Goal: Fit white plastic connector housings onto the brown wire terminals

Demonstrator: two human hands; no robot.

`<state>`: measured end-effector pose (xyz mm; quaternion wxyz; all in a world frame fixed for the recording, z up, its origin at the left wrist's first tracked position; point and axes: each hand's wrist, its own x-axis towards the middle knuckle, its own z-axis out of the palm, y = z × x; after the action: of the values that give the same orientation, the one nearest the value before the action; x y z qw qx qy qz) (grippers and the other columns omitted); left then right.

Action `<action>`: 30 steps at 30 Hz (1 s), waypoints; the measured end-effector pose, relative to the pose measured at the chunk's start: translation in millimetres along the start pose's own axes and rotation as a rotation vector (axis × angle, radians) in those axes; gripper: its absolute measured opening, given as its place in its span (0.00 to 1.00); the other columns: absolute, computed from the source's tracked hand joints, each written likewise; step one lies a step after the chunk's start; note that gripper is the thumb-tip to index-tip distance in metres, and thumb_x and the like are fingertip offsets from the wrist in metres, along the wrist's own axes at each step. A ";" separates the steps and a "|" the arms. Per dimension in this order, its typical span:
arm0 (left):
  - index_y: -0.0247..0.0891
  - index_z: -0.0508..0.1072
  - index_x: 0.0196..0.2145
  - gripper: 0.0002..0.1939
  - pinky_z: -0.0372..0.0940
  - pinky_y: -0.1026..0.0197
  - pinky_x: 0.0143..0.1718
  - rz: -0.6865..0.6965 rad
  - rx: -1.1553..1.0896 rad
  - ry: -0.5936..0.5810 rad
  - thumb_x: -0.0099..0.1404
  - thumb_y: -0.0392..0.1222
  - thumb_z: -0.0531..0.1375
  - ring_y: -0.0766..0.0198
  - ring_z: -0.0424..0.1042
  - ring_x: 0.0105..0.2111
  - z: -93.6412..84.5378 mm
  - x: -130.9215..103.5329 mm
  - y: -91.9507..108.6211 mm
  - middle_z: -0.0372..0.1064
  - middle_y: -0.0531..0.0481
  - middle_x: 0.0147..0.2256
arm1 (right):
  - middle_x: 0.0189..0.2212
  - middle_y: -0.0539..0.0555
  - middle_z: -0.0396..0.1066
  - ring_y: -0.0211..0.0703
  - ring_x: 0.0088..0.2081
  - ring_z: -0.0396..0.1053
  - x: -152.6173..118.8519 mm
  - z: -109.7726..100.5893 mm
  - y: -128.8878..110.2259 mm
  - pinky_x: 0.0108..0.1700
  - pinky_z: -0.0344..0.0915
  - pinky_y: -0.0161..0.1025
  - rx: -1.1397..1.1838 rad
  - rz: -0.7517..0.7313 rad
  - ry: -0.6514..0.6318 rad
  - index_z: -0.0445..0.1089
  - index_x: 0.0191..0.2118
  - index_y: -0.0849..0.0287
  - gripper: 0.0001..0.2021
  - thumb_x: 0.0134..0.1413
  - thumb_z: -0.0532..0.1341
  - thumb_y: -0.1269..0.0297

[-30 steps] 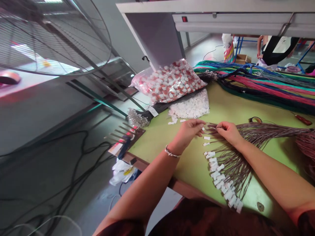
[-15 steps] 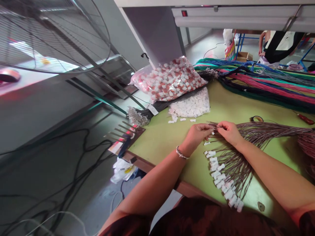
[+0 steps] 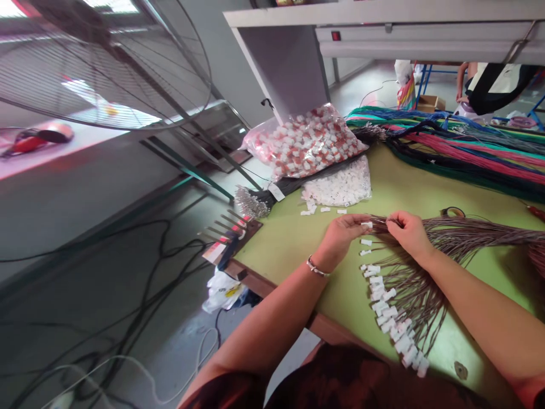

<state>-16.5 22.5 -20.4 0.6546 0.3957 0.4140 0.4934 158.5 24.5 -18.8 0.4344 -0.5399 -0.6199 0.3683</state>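
Green tabletop (image 3: 281,250), grey floor (image 3: 181,335), one caged fan (image 3: 80,23) at left. Two clear bags (image 3: 313,145) on tabletop's far side. One tape roll (image 3: 458,209) beside brown wires (image 3: 472,228). Left hand (image 3: 344,234) pinches one white connector (image 3: 367,225) near wires' tips; right hand (image 3: 409,232), fingers closed, pinches brown wires just beside.

Around the table (image 3: 285,244)
Bags (image 3: 309,145) at its far side; plugs (image 3: 402,343) nearer; fan (image 3: 108,54) beyond its left edge

Grey wall (image 3: 227,62) at eleven o'clock, grey floor (image 3: 176,309) at eight.
A white shelf (image 3: 374,14) is raised at one; a pale desk (image 3: 87,149) is placed between nine and ten; light is reflected off the green table (image 3: 289,244) at four.
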 end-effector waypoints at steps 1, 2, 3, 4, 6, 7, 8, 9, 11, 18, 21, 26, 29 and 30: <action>0.32 0.76 0.32 0.14 0.66 0.62 0.37 -0.009 0.002 0.002 0.43 0.34 0.68 0.67 0.72 0.28 -1.2 -0.5 0.7 0.75 0.48 0.28 | 0.18 0.48 0.62 0.34 0.21 0.56 -0.3 -0.2 -1.1 0.25 0.55 0.33 0.004 0.012 -0.010 0.66 0.24 0.61 0.08 0.42 0.57 0.61; 0.31 0.77 0.32 0.14 0.66 0.62 0.37 -0.018 0.008 0.000 0.43 0.34 0.68 0.67 0.72 0.28 -2.3 -1.0 1.0 0.75 0.48 0.28 | 0.17 0.47 0.61 0.34 0.21 0.55 -0.7 -0.4 -2.5 0.24 0.54 0.33 0.002 0.019 -0.024 0.66 0.24 0.61 0.08 0.41 0.57 0.60; 0.31 0.77 0.32 0.14 0.66 0.62 0.36 -0.026 0.015 -0.003 0.43 0.34 0.68 0.67 0.72 0.27 -3.0 -1.4 1.0 0.75 0.48 0.27 | 0.17 0.47 0.60 0.33 0.20 0.54 -1.2 -0.4 -4.2 0.23 0.53 0.33 -0.001 0.023 -0.037 0.66 0.23 0.60 0.08 0.40 0.56 0.60; 0.31 0.77 0.31 0.13 0.66 0.62 0.35 -0.031 0.023 -0.009 0.44 0.35 0.68 0.67 0.71 0.27 -3.4 -1.9 0.8 0.75 0.48 0.27 | 0.17 0.47 0.60 0.33 0.20 0.53 -1.8 -0.4 -5.9 0.23 0.52 0.33 -0.003 0.023 -0.051 0.66 0.23 0.60 0.08 0.40 0.56 0.60; 0.32 0.76 0.30 0.12 0.65 0.63 0.34 -0.036 0.026 -0.021 0.45 0.36 0.68 0.69 0.71 0.25 -3.0 -2.6 0.2 0.74 0.49 0.26 | 0.16 0.46 0.59 0.33 0.20 0.52 -2.9 -0.5 -9.3 0.23 0.52 0.33 -0.010 0.014 -0.076 0.65 0.22 0.60 0.07 0.39 0.56 0.61; 0.32 0.76 0.30 0.11 0.65 0.63 0.33 -0.038 0.022 -0.030 0.45 0.36 0.68 0.69 0.70 0.25 -2.4 -3.0 0.1 0.74 0.50 0.26 | 0.16 0.46 0.58 0.33 0.20 0.52 -3.2 -0.5 -10.6 0.23 0.52 0.33 -0.012 0.007 -0.088 0.65 0.22 0.60 0.07 0.38 0.56 0.61; 0.32 0.76 0.30 0.11 0.66 0.63 0.33 -0.041 0.017 -0.038 0.45 0.37 0.68 0.70 0.70 0.25 -1.7 -3.4 0.0 0.74 0.50 0.26 | 0.16 0.46 0.58 0.33 0.20 0.52 -3.5 -0.6 -11.4 0.23 0.52 0.32 -0.013 0.001 -0.096 0.64 0.21 0.60 0.07 0.38 0.55 0.62; 0.32 0.76 0.30 0.11 0.66 0.64 0.33 -0.044 0.013 -0.042 0.45 0.37 0.68 0.70 0.70 0.25 -0.9 -3.6 0.2 0.74 0.50 0.26 | 0.15 0.46 0.58 0.32 0.20 0.51 -3.6 -0.6 -11.8 0.23 0.52 0.32 -0.011 -0.003 -0.098 0.64 0.21 0.59 0.06 0.38 0.55 0.62; 0.32 0.76 0.29 0.12 0.66 0.63 0.33 -0.050 0.003 -0.029 0.45 0.38 0.68 0.69 0.70 0.25 0.3 -4.0 1.0 0.73 0.49 0.25 | 0.15 0.46 0.58 0.33 0.20 0.52 -3.4 -0.6 -11.3 0.23 0.51 0.32 -0.002 -0.006 -0.090 0.64 0.21 0.59 0.06 0.38 0.55 0.62; 0.31 0.76 0.28 0.11 0.66 0.64 0.33 -0.069 -0.043 -0.004 0.44 0.37 0.69 0.69 0.71 0.25 0.0 -3.1 3.8 0.73 0.49 0.24 | 0.16 0.46 0.58 0.33 0.20 0.52 -3.1 -0.2 -7.6 0.24 0.52 0.33 -0.005 0.004 -0.102 0.64 0.22 0.60 0.06 0.37 0.55 0.63; 0.31 0.76 0.29 0.11 0.66 0.64 0.33 -0.059 -0.008 -0.021 0.44 0.37 0.69 0.70 0.70 0.25 -1.5 -1.9 1.7 0.73 0.50 0.24 | 0.16 0.46 0.58 0.33 0.20 0.52 -3.2 -0.2 -7.6 0.23 0.51 0.33 -0.014 0.017 -0.118 0.64 0.22 0.60 0.06 0.37 0.55 0.62; 0.33 0.77 0.33 0.13 0.68 0.60 0.38 0.087 0.230 -0.061 0.48 0.39 0.67 0.65 0.72 0.30 -0.3 -2.3 -2.5 0.75 0.47 0.31 | 0.16 0.46 0.58 0.33 0.20 0.52 -1.8 -1.0 -5.6 0.23 0.50 0.33 -0.022 0.029 -0.097 0.64 0.21 0.60 0.06 0.37 0.55 0.62; 0.37 0.78 0.32 0.08 0.67 0.58 0.41 0.302 0.524 -0.024 0.52 0.37 0.64 0.62 0.72 0.34 2.9 -4.4 -1.8 0.75 0.46 0.35 | 0.16 0.46 0.58 0.33 0.20 0.52 -1.5 -1.7 -4.5 0.23 0.50 0.33 -0.010 0.030 -0.098 0.65 0.22 0.60 0.07 0.37 0.55 0.62; 0.38 0.78 0.32 0.07 0.67 0.58 0.41 0.366 0.607 -0.007 0.52 0.35 0.64 0.62 0.72 0.34 3.8 -4.9 -1.2 0.74 0.46 0.34 | 0.16 0.46 0.58 0.33 0.20 0.52 -1.7 -1.8 -4.5 0.23 0.50 0.32 -0.012 0.026 -0.102 0.65 0.22 0.60 0.06 0.37 0.55 0.62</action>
<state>-13.4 17.1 -19.4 0.4093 0.6418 0.4616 0.4555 158.7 22.2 -14.3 0.3942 -0.5309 -0.6363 0.3974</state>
